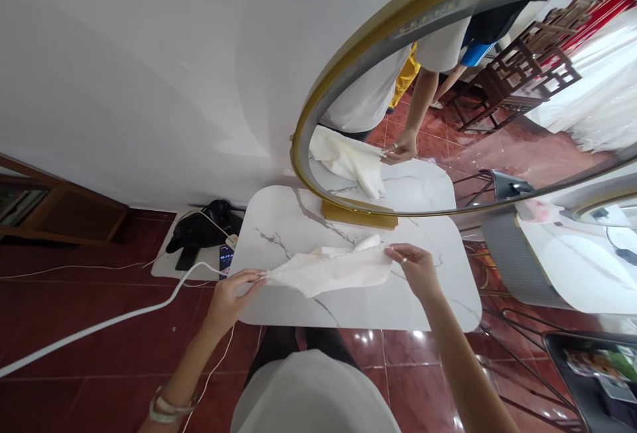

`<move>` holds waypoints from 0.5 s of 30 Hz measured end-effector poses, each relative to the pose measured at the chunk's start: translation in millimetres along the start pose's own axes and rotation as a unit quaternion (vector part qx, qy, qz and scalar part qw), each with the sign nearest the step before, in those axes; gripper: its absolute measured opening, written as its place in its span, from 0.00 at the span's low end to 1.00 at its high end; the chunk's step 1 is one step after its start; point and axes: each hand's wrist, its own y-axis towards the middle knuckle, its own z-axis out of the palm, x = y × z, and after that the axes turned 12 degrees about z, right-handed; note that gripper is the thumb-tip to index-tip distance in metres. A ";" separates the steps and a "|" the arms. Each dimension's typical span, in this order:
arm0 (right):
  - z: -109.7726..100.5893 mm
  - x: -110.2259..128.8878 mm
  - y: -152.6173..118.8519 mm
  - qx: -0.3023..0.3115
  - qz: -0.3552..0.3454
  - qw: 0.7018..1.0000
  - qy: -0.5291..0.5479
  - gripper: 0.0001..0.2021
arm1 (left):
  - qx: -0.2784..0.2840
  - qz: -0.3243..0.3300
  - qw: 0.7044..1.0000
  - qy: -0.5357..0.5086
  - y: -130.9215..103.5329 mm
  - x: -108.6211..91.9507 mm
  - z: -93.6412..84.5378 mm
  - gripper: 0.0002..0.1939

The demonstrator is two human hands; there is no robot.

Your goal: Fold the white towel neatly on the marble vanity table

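Note:
A cream-white cloth [333,270] is stretched sideways over a white marbled table [293,217], its lower edge uneven. My left hand [233,297] pinches the narrow, bunched left end between thumb and fingers, near the table's left edge. At the right, my right hand [413,266], with a ring on one finger, pinches the upper right corner. The middle of the cloth hangs loose between both hands; whether it touches the tabletop I cannot tell.
A round gold-framed mirror [318,88] stands on a gold base [358,213] behind the cloth. Left of the table, a phone [226,260], a black bag [204,224] and white cables. Black chair [597,367] at the right.

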 end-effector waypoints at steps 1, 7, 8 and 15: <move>-0.9 7.9 0.2 -0.009 -0.020 1.000 0.016 0.13 | -0.003 0.001 1.000 0.000 6.4 -6.3 -7.0 0.19; -14.7 68.4 -18.9 -0.070 -0.161 0.978 0.109 0.11 | 0.007 0.088 0.992 0.085 32.4 -64.8 -63.7 0.15; -17.2 76.0 -25.5 -0.079 -0.177 0.974 0.115 0.11 | 0.015 0.111 0.988 0.107 32.7 -75.1 -73.3 0.14; -37.0 95.8 -93.0 -0.124 -0.246 0.956 0.099 0.11 | -0.054 0.180 0.972 0.142 -1.2 -118.5 -120.5 0.07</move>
